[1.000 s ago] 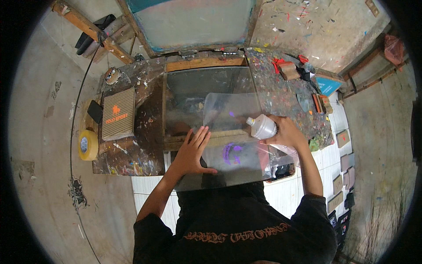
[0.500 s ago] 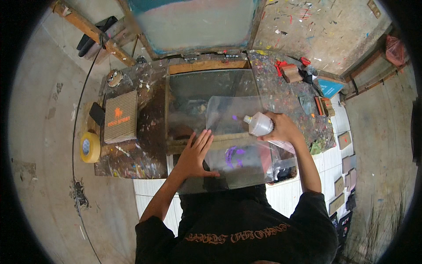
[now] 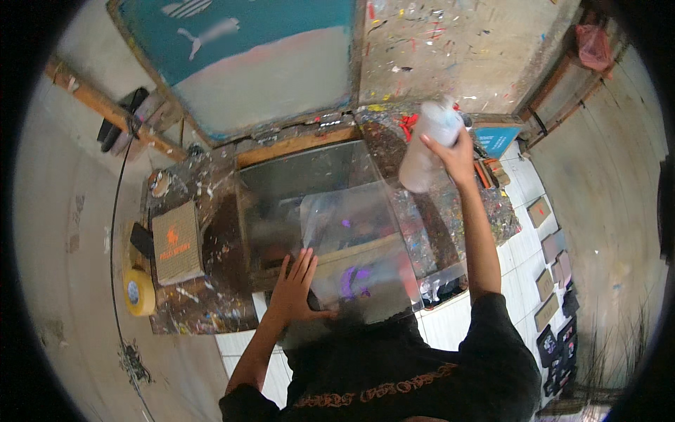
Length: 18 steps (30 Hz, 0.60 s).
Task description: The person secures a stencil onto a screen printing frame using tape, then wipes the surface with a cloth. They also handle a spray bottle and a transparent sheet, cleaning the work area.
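My left hand lies flat with fingers apart on a clear glass-like pane set in the middle of the paint-spattered table. Beside its fingertips is a loose transparent plastic sheet, with purple paint marks showing on or through the near part of the pane. My right hand is wrapped round a translucent white squeeze bottle. The bottle is nozzle up, slightly blurred, over the right side of the table; whether its base touches the tabletop I cannot tell.
At the left are a checked block with orange print, a yellow tape roll and a black phone-like object. A framed teal-and-grey screen leans up behind. Wooden-handled squeegees lie at the right edge; small printed pieces lie on the white tiles.
My right hand has carried the bottle from above the plastic sheet to the right and away from me, turning it from tipped to upright. The view has shifted; my left hand stays on the pane.
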### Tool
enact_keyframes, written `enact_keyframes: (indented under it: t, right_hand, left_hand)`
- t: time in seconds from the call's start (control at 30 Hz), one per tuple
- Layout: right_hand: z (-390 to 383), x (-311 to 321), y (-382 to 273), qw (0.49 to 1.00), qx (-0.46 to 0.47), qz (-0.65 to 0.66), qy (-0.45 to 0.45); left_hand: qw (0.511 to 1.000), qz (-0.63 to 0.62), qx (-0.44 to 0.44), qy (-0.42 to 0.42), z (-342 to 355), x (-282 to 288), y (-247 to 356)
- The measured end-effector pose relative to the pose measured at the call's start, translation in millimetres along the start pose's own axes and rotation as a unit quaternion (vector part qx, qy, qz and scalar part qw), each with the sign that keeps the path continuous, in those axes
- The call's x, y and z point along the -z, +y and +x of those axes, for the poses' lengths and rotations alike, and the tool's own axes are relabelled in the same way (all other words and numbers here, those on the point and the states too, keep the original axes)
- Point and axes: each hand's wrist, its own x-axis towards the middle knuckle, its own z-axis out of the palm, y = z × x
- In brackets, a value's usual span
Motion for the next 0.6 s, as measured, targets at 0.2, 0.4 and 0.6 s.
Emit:
enact_keyframes:
  t: [0.2,0.4,0.6]
  right_hand:
    - [108,-71,71,0.990,0.010,-0.020,0.142]
    - [145,-111,105,0.980,-0.023,-0.088,0.174]
    - [137,-115,101,0.988,-0.032,-0.097,0.117]
  left_hand:
    - [1.000,0.000,-0.001,-0.012,3,1,1]
    - [0.999,0.016,0.005,-0.043,4,-3,-1]
    - [0.999,-0.011,0.019,-0.043,1,-2,-2]
